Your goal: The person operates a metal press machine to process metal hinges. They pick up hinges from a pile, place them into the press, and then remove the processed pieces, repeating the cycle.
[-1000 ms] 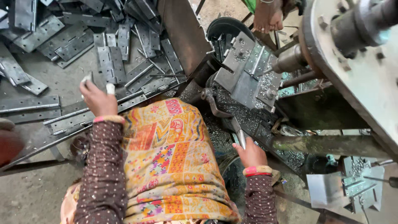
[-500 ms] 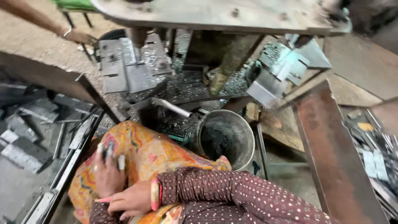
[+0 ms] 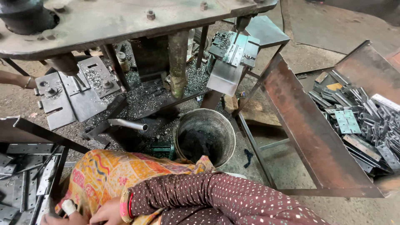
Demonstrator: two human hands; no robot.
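My hands sit together at the bottom left, resting on the cloth over my lap, with my right sleeve crossing in from the right. Just beyond the cloth stands a bucket, and behind it the press table spans the top, with a pipe lying on the floor to the bucket's left. A bin of hinges sits to my right, more hinge plates are piled at my left, and another person's arm reaches in from the far left edge.
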